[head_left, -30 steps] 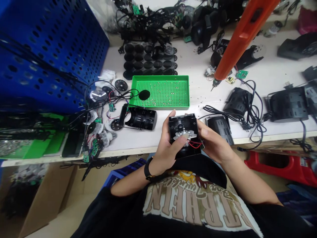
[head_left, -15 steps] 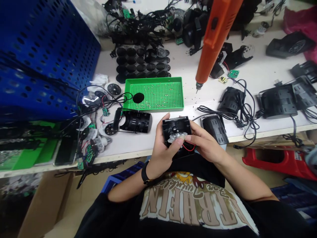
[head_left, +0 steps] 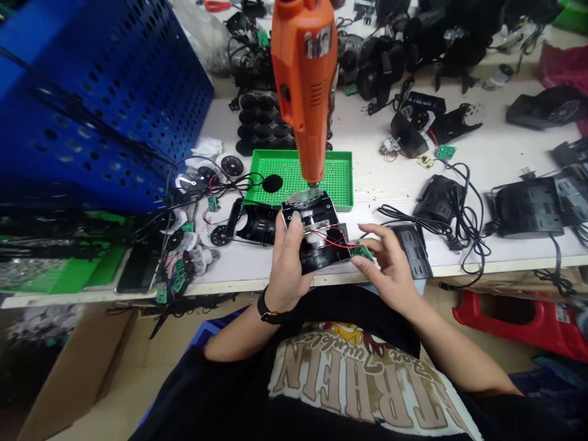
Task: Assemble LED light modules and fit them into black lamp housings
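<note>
Here's the left hand [head_left: 289, 263], a black strap watch [head_left: 265, 306] on its wrist, clamped around an open black plastic housing [head_left: 315, 262], thumb laid over the inner side, the other fingers mostly hidden. The housing sits tilted above the front edge of the white worktable [head_left: 367, 162], a round clear plastic piece [head_left: 303, 197] at its far end and thin red wires [head_left: 333, 242] crossing its middle. Over at its right side, the right hand [head_left: 390, 269] has thumb and fingers narrowed on a small green circuit board [head_left: 361, 252], the wires leading toward it. Straight ahead hangs a bulky orange electric screwdriver [head_left: 307, 92], nose down, its tip close to the clear piece; whether they touch, can't tell. Behind that lies a shallow green perforated tray [head_left: 342, 204] scattered with tiny screws. Left of the housing, a black half-shell [head_left: 261, 223]; beyond the right hand's fingers, a ribbed black casing [head_left: 412, 248].
</note>
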A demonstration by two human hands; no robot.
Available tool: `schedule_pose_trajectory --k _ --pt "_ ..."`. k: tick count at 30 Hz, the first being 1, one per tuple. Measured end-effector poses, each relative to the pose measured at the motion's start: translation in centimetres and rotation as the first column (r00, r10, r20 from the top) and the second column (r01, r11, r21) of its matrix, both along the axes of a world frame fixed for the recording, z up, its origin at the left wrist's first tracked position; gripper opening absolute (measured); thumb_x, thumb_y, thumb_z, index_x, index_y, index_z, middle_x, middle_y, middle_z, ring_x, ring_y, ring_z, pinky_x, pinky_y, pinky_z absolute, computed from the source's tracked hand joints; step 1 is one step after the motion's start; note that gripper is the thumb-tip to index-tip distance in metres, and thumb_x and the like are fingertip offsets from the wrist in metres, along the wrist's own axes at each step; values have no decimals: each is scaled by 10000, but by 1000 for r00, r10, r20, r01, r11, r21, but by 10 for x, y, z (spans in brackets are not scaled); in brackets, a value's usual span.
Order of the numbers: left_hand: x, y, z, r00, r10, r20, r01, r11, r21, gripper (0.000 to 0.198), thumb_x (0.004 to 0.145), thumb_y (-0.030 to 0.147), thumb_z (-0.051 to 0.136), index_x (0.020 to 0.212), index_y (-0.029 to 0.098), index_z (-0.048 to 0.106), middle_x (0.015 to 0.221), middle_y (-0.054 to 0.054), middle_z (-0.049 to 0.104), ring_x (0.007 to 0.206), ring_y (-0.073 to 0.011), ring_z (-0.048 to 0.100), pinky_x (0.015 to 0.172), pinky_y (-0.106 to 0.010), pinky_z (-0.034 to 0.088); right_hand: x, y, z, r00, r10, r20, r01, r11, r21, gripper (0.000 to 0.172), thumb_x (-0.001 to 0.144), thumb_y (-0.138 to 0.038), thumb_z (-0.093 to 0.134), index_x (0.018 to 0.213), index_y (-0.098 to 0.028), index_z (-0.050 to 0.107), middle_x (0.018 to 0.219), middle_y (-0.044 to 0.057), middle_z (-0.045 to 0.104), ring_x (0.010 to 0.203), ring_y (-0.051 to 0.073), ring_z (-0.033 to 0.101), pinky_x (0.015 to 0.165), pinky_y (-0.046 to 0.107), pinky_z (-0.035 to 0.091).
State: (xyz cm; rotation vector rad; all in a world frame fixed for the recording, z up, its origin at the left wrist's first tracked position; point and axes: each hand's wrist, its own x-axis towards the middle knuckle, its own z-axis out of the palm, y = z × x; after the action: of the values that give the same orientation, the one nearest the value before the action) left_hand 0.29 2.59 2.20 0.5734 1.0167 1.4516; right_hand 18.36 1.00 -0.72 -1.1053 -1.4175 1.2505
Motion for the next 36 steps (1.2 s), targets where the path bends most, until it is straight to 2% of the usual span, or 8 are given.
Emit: schedule_pose_trajectory --k 4,10,15,22,26,29,32,36 --pt "-1 0 -6 996 67 -55 -65 997 36 652 963 664 603 1537 382 475 1520 -66 604 1463 -299 539 1155 -478 506 -3 0 4 951 -305 -52 300 867 397 305 862 -201 813 1089 -305 637 883 -6 746 818 201 743 779 378 582" --pt "2 -3 -3 997 50 -54 -45 996 79 705 958 673 609 1565 350 456 1511 -86 603 1444 -300 553 1150 -469 515 -16 20 35 967 -141 214 -50 714 698 258 868 -140 787 1055 -296 703 860 18 796 801 224 741 724 401 571" --pt "2 -5 1 995 75 -60 -70 994 80 638 993 637 573 1554 348 474 1436 -70 656 1399 -298 592 1149 -481 519 -25 21 39 945 -96 314 -145 736 661 193 898 -151 754 1042 -277 727 870 23 805 832 221 746 749 411 593" --pt "0 -4 -2 995 100 -32 -97 993 64 623 990 627 594 1527 324 510 1480 -71 633 1409 -295 589 1169 -478 505 -31 13 34 995 -100 -6 94 914 394 105 930 -246 735 1009 -285 679 925 25 767 952 249 777 919 492 637" --pt "-4 1 -2 992 123 -7 -123 991 52 585 987 605 614 1494 321 544 1430 -75 672 1432 -312 568 1170 -512 506 -27 21 42 974 -219 -57 226 946 232 155 962 -358 703 1095 -315 635 1009 11 681 649 144 694 584 331 596" --pt "-10 7 -2 985 168 -25 -167 985 29 608 965 630 631 1484 325 547 1505 -69 622 1477 -335 520 1177 -524 502 -19 33 48 993 -60 106 33 969 243 226 970 -350 693 1191 -323 655 1027 14 667 615 121 632 574 320 558" --pt "-14 12 -2 978 205 -40 -204 979 24 655 953 677 610 1499 324 524 1573 -64 565 1511 -329 479 1199 -532 481 -12 42 50 913 73 401 -232 902 364 459 960 -276 702 1406 -314 600 1109 55 680 770 162 648 773 377 594" --pt "-17 15 -3 972 226 -64 -224 974 32 633 969 668 588 1505 340 512 1604 -50 530 1521 -319 465 1215 -541 463 -13 48 47 776 -93 624 -353 756 551 471 1027 -140 509 1468 -295 572 1259 130 645 916 204 643 823 400 561"
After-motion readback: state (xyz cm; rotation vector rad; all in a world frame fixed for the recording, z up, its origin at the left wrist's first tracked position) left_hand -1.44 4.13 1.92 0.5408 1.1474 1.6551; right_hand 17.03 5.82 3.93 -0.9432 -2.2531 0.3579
